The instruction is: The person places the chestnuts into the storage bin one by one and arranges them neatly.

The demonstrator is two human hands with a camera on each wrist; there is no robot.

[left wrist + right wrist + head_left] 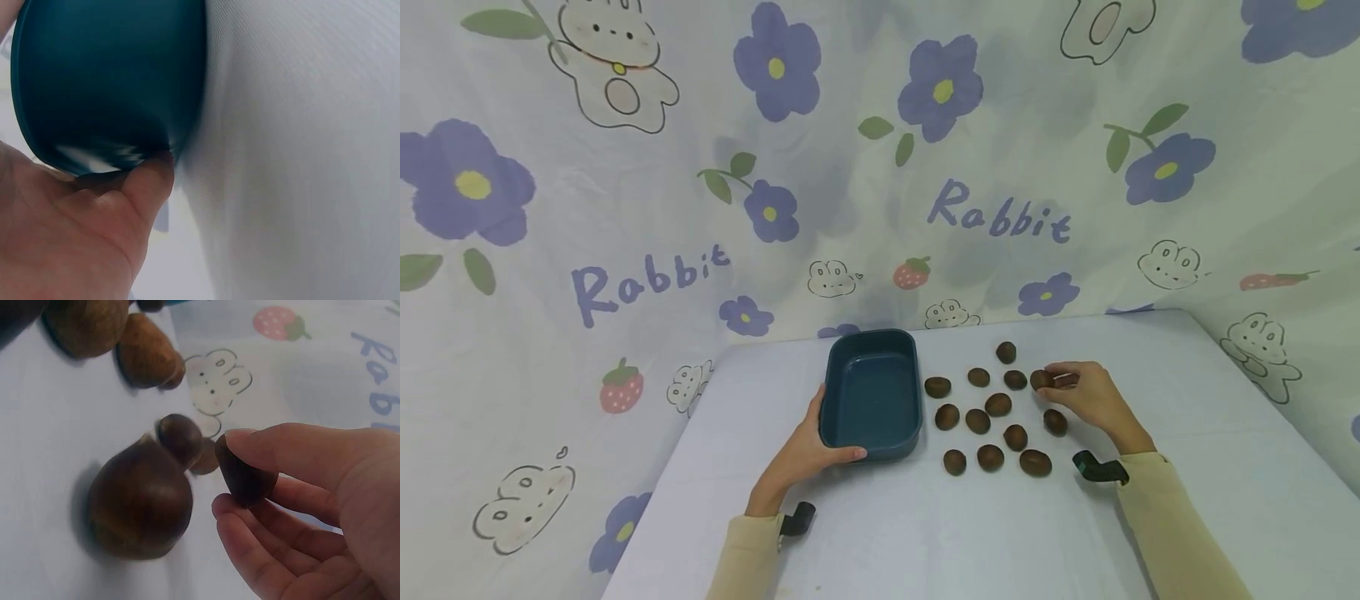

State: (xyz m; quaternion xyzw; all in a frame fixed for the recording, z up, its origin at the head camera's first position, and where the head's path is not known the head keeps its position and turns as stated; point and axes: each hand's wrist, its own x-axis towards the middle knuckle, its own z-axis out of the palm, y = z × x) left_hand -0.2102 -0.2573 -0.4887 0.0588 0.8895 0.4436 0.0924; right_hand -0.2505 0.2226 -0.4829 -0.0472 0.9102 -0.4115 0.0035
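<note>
In the head view, a dark teal rectangular dish (871,400) stands on the table. My left hand (808,450) grips its near left corner, the thumb along the front wall and the fingers at the left side. The left wrist view shows that thumb (153,181) against the dish wall (112,81); the other fingertips are hidden. My right hand (1086,393) pinches a chestnut (244,478) between thumb and fingers, at the right of several loose brown chestnuts (997,405). A nearer chestnut (140,500) lies just beside that hand in the right wrist view.
The loose chestnuts spread over the white tablecloth (910,533), right of the dish. Behind the table hangs a curtain (850,167) printed with rabbits and flowers. A dark wrist device (1099,468) sticks out by the right cuff, and another (799,520) by the left.
</note>
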